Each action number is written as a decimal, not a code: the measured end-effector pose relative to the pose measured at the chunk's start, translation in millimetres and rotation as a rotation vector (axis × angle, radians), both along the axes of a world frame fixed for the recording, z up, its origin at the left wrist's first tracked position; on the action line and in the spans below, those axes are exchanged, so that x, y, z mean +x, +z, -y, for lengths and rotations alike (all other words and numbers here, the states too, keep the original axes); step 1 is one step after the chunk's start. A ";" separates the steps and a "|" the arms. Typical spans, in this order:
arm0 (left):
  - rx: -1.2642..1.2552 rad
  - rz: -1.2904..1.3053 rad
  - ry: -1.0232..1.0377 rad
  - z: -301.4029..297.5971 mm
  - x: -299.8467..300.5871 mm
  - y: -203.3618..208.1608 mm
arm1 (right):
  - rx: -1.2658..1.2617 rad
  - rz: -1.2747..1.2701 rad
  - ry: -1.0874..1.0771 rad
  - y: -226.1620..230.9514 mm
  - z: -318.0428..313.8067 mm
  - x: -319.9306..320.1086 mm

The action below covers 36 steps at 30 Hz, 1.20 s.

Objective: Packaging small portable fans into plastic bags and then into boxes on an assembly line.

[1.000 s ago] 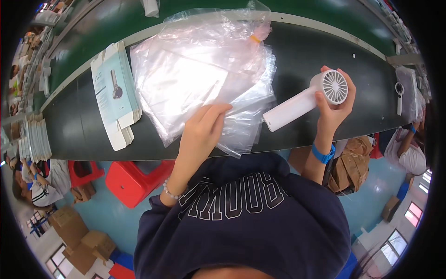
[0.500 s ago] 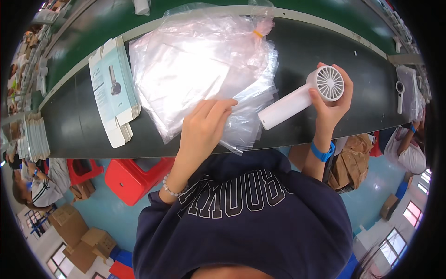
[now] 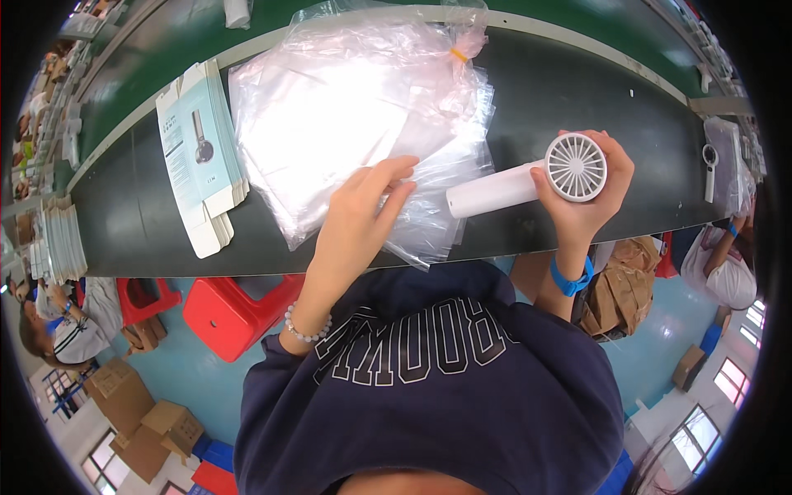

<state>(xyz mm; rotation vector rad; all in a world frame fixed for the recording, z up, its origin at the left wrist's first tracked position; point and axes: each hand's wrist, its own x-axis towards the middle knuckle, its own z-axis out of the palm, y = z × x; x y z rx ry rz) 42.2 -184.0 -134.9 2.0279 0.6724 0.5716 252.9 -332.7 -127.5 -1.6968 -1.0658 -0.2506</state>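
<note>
A white handheld fan (image 3: 497,190) is held by its round grille end in my right hand (image 3: 598,194), fingers wrapped around the head. Its handle points left, over the right edge of the plastic bags. My left hand (image 3: 360,210) hovers at or just over a pile of clear plastic bags (image 3: 318,132); I cannot tell whether it touches them. Thumb and forefinger are apart there, and nothing shows between them. An orange tie (image 3: 459,55) gathers the plastic at the pile's upper right.
Left of the bags lies a stack of flat light-blue and white boxes (image 3: 188,165) on the dark work table (image 3: 124,219). Another stack of flat cartons (image 3: 64,241) stands at the far left. A second small fan (image 3: 709,169) lies far right. Red stools (image 3: 224,318) stand below the table edge.
My right hand has brought the fan slightly left and down, its handle now nearer level. My left thumb and forefinger have spread apart, the fingers a little higher over the bags.
</note>
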 end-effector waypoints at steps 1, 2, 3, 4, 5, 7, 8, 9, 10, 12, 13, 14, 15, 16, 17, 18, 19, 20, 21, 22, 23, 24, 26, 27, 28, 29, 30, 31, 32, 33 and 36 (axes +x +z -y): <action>0.001 -0.001 0.001 -0.6 -1.0 0.2 | -0.076 0.131 0.011 2.1 0.6 1.1; 0.014 -0.009 -0.015 -1.3 -1.7 0.5 | -0.076 0.131 0.008 2.9 1.1 1.1; 0.026 -0.017 -0.030 -1.8 -1.9 0.9 | -0.081 0.146 0.005 3.3 1.5 1.2; 0.027 -0.017 -0.032 -1.9 -1.3 1.7 | -0.085 0.161 0.002 3.5 1.8 1.2; 0.050 -0.010 -0.037 -2.0 -0.6 2.9 | -0.085 0.160 0.001 3.4 1.0 0.7; 0.075 -0.005 -0.042 -3.3 0.2 5.9 | -0.010 0.112 -0.005 3.1 -1.1 -1.0; 0.174 -0.039 -0.062 -4.8 0.3 7.8 | -0.010 0.111 -0.006 3.3 -0.9 -1.3; 0.272 -0.073 -0.082 -6.2 0.8 9.6 | 0.006 0.114 -0.006 3.7 -0.5 -1.5; 0.273 -0.073 -0.083 -7.7 2.5 11.3 | 0.023 0.116 -0.006 4.0 0.1 -1.8; 0.474 -0.088 -0.091 -10.3 6.6 13.2 | 0.038 0.092 0.002 3.8 2.7 -2.0; 0.475 -0.088 -0.092 -10.8 7.5 12.3 | 0.052 0.068 0.010 3.9 4.1 -2.5; 0.483 -0.052 -0.098 -10.9 8.7 11.0 | 0.053 0.068 0.007 5.5 4.4 -4.0; 0.491 -0.016 -0.105 -10.9 10.1 10.1 | 0.051 0.049 0.024 8.8 3.5 -6.4; 0.491 -0.015 -0.108 -10.5 12.6 10.4 | 0.049 0.030 0.041 11.9 3.1 -8.5; 0.501 0.070 -0.140 -9.6 15.3 11.3 | 0.051 0.029 0.041 14.1 3.2 -10.4; 0.510 0.154 -0.171 -8.0 17.6 11.7 | 0.002 0.093 0.020 16.2 3.6 -12.2; 0.511 0.153 -0.172 -5.1 19.3 11.2 | -0.048 0.156 0.000 16.9 3.3 -13.7; 0.465 0.132 -0.163 -1.4 21.7 10.1 | -0.049 0.157 -0.004 16.0 2.7 -14.6; 0.419 0.110 -0.155 1.3 22.9 8.8 | -0.043 0.145 -0.012 13.7 1.8 -15.6; 0.419 0.112 -0.157 2.8 22.8 6.6 | -0.038 0.133 -0.019 11.3 1.8 -16.2; 0.365 0.074 -0.176 3.9 21.9 3.8 | -0.038 0.113 -0.020 9.5 2.2 -16.6; 0.311 0.037 -0.195 5.1 20.9 1.0 | -0.037 0.113 -0.019 8.6 2.7 -16.9; 0.270 0.065 -0.180 8.9 18.9 -4.2 | 0.010 0.087 -0.041 7.0 4.6 -17.2; 0.229 0.093 -0.166 10.5 18.0 -4.9 | 0.010 0.087 -0.041 5.2 6.3 -16.5; 0.229 0.093 -0.166 11.6 17.0 -3.9 | 0.015 0.072 -0.044 3.1 8.4 -15.6; 0.228 0.090 -0.157 12.3 16.6 -3.1 | 0.021 0.057 -0.048 1.0 9.4 -14.9; 0.227 0.087 -0.148 12.5 16.6 -2.2 | 0.022 0.058 -0.048 -0.2 9.0 -16.6; 0.229 0.088 -0.148 11.8 17.3 -1.4 | 0.040 0.032 -0.076 -0.8 8.0 -19.6; 0.315 0.061 -0.126 11.4 17.7 -1.1 | 0.058 0.005 -0.102 -1.4 7.0 -22.4; 0.401 0.034 -0.104 11.3 18.0 -0.6 | 0.059 0.006 -0.101 -1.1 5.9 -24.2; 0.476 0.010 -0.033 13.4 18.6 2.2 | 0.123 -0.019 -0.094 0.5 4.5 -27.3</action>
